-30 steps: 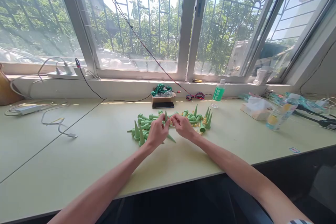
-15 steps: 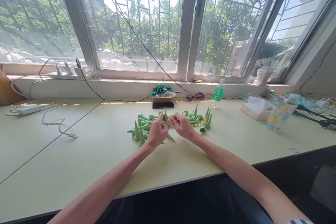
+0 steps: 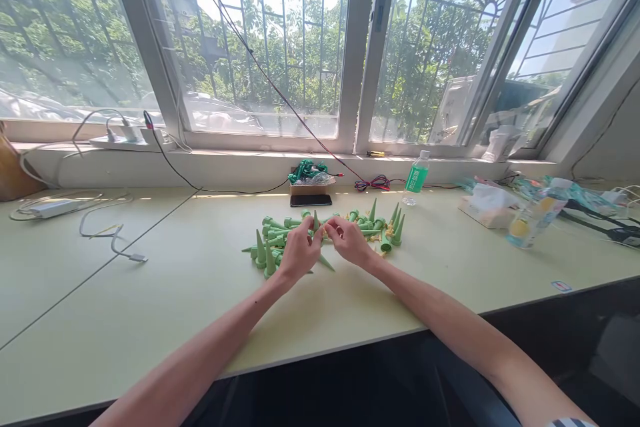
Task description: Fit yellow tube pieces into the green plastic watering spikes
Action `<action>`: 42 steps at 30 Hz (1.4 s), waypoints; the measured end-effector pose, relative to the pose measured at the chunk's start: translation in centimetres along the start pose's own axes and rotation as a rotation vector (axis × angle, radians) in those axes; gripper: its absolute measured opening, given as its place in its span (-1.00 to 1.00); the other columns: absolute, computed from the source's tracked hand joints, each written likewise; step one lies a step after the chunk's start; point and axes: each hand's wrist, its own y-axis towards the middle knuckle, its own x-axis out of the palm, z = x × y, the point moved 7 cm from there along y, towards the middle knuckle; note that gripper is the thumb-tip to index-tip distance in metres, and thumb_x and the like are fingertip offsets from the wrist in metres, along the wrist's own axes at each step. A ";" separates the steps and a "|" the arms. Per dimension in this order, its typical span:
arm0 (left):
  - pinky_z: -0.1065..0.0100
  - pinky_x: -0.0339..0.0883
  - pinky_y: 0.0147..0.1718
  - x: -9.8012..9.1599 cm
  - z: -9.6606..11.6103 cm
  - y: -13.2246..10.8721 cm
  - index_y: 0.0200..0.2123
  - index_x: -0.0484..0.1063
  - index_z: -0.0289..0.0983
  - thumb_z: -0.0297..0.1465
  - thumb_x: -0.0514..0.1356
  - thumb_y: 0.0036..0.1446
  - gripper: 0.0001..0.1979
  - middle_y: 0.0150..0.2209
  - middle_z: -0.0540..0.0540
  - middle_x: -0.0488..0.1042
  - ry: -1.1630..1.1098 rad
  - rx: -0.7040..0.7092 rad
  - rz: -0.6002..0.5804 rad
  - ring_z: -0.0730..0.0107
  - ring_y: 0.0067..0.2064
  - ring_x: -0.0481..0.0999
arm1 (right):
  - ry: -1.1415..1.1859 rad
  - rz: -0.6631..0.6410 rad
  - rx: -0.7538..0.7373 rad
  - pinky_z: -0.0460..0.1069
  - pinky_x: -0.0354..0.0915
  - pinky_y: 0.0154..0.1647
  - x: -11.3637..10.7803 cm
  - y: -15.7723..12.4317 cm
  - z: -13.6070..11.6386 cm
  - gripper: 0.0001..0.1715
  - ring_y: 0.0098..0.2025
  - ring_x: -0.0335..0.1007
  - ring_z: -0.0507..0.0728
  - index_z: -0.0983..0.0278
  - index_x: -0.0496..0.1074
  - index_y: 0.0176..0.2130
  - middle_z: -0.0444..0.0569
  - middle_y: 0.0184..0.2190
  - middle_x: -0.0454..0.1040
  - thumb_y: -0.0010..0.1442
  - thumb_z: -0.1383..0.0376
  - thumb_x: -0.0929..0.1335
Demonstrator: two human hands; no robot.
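Note:
My left hand (image 3: 301, 250) is closed on a green plastic spike (image 3: 316, 221), whose pointed tip stands up above the fingers. Close beside it, my right hand (image 3: 349, 240) pinches with thumb and fingertips at the spike's side; whatever lies in that pinch is too small to make out. Around and behind both hands lies a heap of similar green spikes. Some stand upright on their wide ends, like the spike (image 3: 271, 260) at the left and the spike (image 3: 399, 231) at the right. Small yellow pieces (image 3: 389, 232) are scattered among those on the right.
A black phone (image 3: 311, 201) lies behind the heap, before a small box (image 3: 300, 191) of green stuff. Farther right stand a green-labelled bottle (image 3: 417, 177), a tissue box (image 3: 483, 213) and a yellow-labelled bottle (image 3: 533, 220). A white cable (image 3: 117, 240) lies at the left.

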 end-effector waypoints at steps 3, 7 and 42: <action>0.47 -0.04 -0.62 0.0 0.0 0.0 -0.36 0.21 -0.22 -0.27 0.05 0.19 -0.84 -0.51 0.08 0.29 0.005 -0.001 -0.005 0.61 -0.68 0.10 | 0.007 0.002 -0.015 -0.10 0.09 -0.47 0.0 0.0 0.0 -0.71 -0.52 0.19 0.01 0.26 0.33 -0.35 -0.12 -0.51 0.37 0.30 0.16 0.19; 0.47 -0.08 -0.63 0.4 0.1 -0.1 -0.40 0.16 -0.21 -0.26 0.05 0.19 -0.82 -0.66 0.16 0.07 0.031 0.017 -0.041 0.57 -0.70 0.04 | 0.008 -0.010 0.033 -0.10 0.06 -0.50 0.1 0.0 0.4 -0.69 -0.59 0.14 0.01 0.25 0.33 -0.35 -0.18 -0.63 0.28 0.31 0.16 0.17; 0.48 -0.08 -0.61 1.0 1.0 -0.5 -0.40 0.15 -0.22 -0.30 0.05 0.19 -0.83 -0.60 0.14 0.11 0.033 0.087 -0.121 0.60 -0.66 0.00 | -0.002 -0.014 0.026 -0.11 0.02 -0.51 0.0 0.1 0.5 -0.66 -0.60 0.06 -0.01 0.24 0.21 -0.47 -0.21 -0.66 0.21 0.31 0.18 0.15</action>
